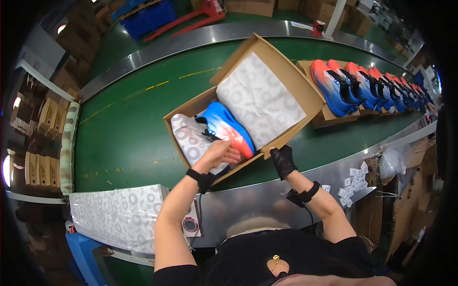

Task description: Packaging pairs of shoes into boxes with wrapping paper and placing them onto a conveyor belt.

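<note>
An open cardboard shoe box (172, 143) sits at an angle on the green belt, its lid (305, 90) raised on the far right side. Patterned white tissue paper (262, 100) lies against the lid's inside, and more of it covers the left part of the box. A blue, white and coral sneaker (231, 127) with black laces rests in the box. My left hand (222, 153) is over the sneaker's near side, fingers stretched out and apart. My right hand (283, 162), in a black glove, pinches the lid's near corner.
A row of similar sneakers (336, 90) on boxes runs along the belt to the right. A stack of patterned tissue paper (117, 212) lies at the near left. White labels (353, 183) are scattered on the metal edge (315, 176). A padded rail (70, 148) crosses the belt's left end.
</note>
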{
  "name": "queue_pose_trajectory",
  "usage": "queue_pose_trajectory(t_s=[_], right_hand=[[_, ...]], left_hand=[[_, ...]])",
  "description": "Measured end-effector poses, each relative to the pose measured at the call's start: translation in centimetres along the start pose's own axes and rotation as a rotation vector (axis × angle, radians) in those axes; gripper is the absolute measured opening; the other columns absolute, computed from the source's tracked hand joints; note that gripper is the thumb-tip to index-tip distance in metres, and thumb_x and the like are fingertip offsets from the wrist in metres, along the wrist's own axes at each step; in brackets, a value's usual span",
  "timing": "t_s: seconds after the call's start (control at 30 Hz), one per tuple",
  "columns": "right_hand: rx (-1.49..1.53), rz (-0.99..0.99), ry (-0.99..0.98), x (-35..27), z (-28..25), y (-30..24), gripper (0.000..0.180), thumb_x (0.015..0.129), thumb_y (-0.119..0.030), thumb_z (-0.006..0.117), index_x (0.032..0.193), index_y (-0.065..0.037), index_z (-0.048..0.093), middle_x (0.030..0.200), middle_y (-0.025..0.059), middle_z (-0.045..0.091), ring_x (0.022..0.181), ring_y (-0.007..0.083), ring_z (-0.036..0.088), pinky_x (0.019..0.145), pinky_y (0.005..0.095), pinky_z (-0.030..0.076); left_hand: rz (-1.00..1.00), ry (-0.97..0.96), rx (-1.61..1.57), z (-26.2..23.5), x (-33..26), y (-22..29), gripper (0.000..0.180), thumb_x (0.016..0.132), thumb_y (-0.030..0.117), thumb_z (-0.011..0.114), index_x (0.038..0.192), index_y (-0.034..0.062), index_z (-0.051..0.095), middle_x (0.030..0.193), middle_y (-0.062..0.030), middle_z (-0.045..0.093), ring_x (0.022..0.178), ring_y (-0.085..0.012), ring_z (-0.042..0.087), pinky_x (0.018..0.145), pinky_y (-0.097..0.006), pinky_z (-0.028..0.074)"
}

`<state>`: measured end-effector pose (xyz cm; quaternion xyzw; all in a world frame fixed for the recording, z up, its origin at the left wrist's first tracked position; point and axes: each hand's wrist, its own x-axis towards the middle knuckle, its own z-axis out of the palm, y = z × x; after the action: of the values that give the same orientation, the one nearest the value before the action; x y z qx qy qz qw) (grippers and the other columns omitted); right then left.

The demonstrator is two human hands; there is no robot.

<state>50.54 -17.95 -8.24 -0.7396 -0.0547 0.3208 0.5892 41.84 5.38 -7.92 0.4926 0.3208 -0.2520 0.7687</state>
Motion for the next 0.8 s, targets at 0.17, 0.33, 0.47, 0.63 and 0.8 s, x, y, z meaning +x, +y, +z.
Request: queue_pose_trajectory(t_s=[0.17, 0.33, 0.47, 0.63, 0.8], right_hand=[[-1.096, -1.004, 0.326, -1.4, 0.4, -0.1, 0.05, 0.068, -0.006, 0.053, 0.117, -0.014, 0.045, 0.127, 0.0155, 0.036, 0.113, 0.0314, 0.036, 0.08, 0.0495, 0.032], [-1.28, -1.019, 0.133, -2.3, 1.8, 1.0, 0.05, 0.071, -0.002, 0.044, 0.117, -0.022, 0.048, 0.127, 0.0167, 0.036, 0.116, 0.0372, 0.032, 0.082, 0.0516, 0.031], [-1.317, -0.909, 0.142, -2.5, 2.0, 1.0, 0.05, 0.074, -0.006, 0.044, 0.121, -0.023, 0.044, 0.129, 0.017, 0.034, 0.118, 0.0384, 0.029, 0.086, 0.0545, 0.031], [-1.197, -0.941, 0.111, -3.0, 0.6, 4.1, 0.052, 0.076, -0.011, 0.044, 0.125, -0.026, 0.037, 0.13, 0.0171, 0.032, 0.12, 0.0399, 0.027, 0.084, 0.0558, 0.033], [-1.275, -0.854, 0.137, -3.7, 1.2, 1.3, 0.049, 0.077, -0.015, 0.043, 0.124, -0.027, 0.038, 0.13, 0.0165, 0.032, 0.119, 0.0417, 0.028, 0.083, 0.0584, 0.033]], left_hand=[[0.8, 0.557, -0.251, -2.2, -4.9, -2.3, 0.049, 0.087, 0.04, 0.041, 0.11, -0.0034, 0.047, 0.09, -0.0156, 0.057, 0.073, -0.0243, 0.057, 0.061, -0.033, 0.047], [0.801, 0.877, 0.142, -4.1, -2.7, -7.5, 0.052, 0.088, 0.041, 0.039, 0.101, -0.0075, 0.051, 0.087, -0.0153, 0.059, 0.072, -0.0202, 0.055, 0.066, -0.033, 0.043], [0.609, 0.629, 0.041, -4.2, -4.1, -5.6, 0.05, 0.091, 0.037, 0.034, 0.095, -0.0099, 0.052, 0.086, -0.0154, 0.06, 0.074, -0.0188, 0.055, 0.068, -0.031, 0.044], [0.935, 0.82, 0.326, -2.4, -3.4, -8.4, 0.043, 0.092, 0.03, 0.03, 0.094, -0.0072, 0.052, 0.086, -0.0139, 0.059, 0.075, -0.0182, 0.055, 0.068, -0.03, 0.043], [0.663, 0.599, 0.193, -3.4, -3.4, -4.2, 0.046, 0.092, 0.032, 0.03, 0.099, -0.0083, 0.051, 0.093, -0.015, 0.058, 0.078, -0.0193, 0.056, 0.07, -0.03, 0.044]])
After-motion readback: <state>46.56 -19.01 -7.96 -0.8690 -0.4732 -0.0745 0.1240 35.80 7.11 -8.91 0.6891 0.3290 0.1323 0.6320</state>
